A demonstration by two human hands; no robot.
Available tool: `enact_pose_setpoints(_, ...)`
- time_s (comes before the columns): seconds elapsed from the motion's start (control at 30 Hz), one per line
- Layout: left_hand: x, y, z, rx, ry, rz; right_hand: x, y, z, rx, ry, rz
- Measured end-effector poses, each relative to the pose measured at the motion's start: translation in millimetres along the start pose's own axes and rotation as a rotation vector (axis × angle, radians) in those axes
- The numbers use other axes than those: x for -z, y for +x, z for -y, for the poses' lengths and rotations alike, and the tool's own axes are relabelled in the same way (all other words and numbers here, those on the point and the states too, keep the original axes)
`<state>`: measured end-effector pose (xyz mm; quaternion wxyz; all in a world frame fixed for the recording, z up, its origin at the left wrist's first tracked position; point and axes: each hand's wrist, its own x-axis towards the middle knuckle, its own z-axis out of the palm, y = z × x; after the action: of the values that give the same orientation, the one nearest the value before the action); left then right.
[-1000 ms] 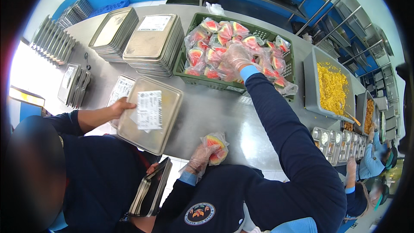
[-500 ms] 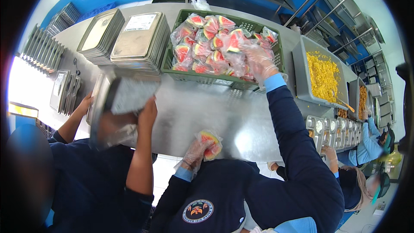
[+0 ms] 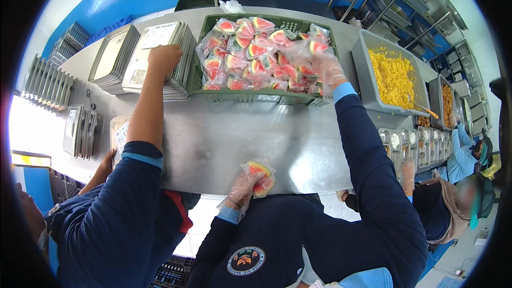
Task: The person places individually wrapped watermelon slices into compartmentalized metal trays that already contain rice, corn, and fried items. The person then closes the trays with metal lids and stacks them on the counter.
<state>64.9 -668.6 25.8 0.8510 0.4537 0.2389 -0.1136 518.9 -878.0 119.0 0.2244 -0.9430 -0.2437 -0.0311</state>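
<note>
Head view: the left hand (image 3: 241, 189), gloved, grasps a bagged watermelon pack (image 3: 259, 176) at the near edge of the steel table (image 3: 224, 138). The right hand (image 3: 326, 69), gloved, closes on another bagged pack (image 3: 312, 49) in the green crate (image 3: 256, 96). A co-worker's hand (image 3: 164, 57) rests on stacked metal trays (image 3: 160, 53) left of the crate.

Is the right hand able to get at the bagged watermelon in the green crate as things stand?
Probably yes: the right hand is already over the green crate, its gloved fingers on a bagged watermelon piece. The crate is open-topped, and nothing covers it.
</note>
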Motion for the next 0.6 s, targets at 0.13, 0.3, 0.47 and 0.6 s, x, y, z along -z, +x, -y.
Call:
enact_pose_setpoints(0.13,-1,-1,-7,0.015,-0.006,0.000,-18,-27,-11,0.201,-0.495,0.165)
enact_pose_setpoints(0.3,-14,-3,8,0.039,-0.011,0.046,-7,-47,27,0.256,-0.285,-0.166)
enact_pose_setpoints(0.47,-18,3,19,0.003,-0.057,0.107,-23,-10,82,0.190,0.066,-0.111)
enact_pose_setpoints(0.6,-10,-1,21,0.025,0.023,0.061,-60,49,109,0.257,-0.396,0.109)
